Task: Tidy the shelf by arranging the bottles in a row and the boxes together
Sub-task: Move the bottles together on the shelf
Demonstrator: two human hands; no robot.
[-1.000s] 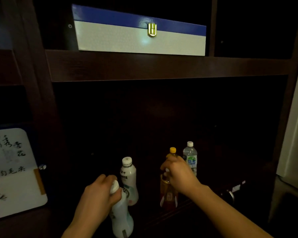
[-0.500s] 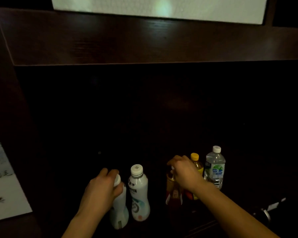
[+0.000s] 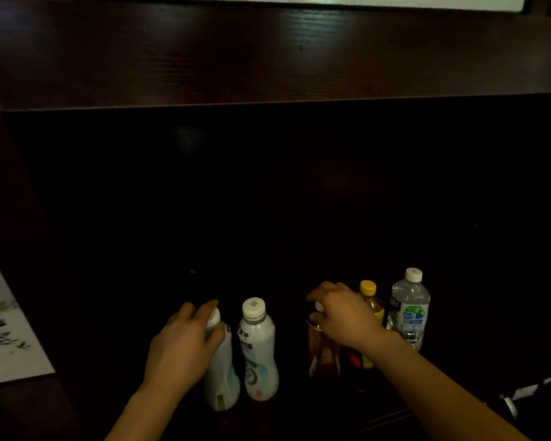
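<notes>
1. Left hand point(image 3: 185, 342) is gripping a white bottle point(image 3: 221, 374) by its neck, seating it beside its twin point(image 3: 259, 348).
2. Right hand point(image 3: 344, 316) is clasping the amber bottle point(image 3: 323, 354) by its cap, apparently aligning the row.
</notes>
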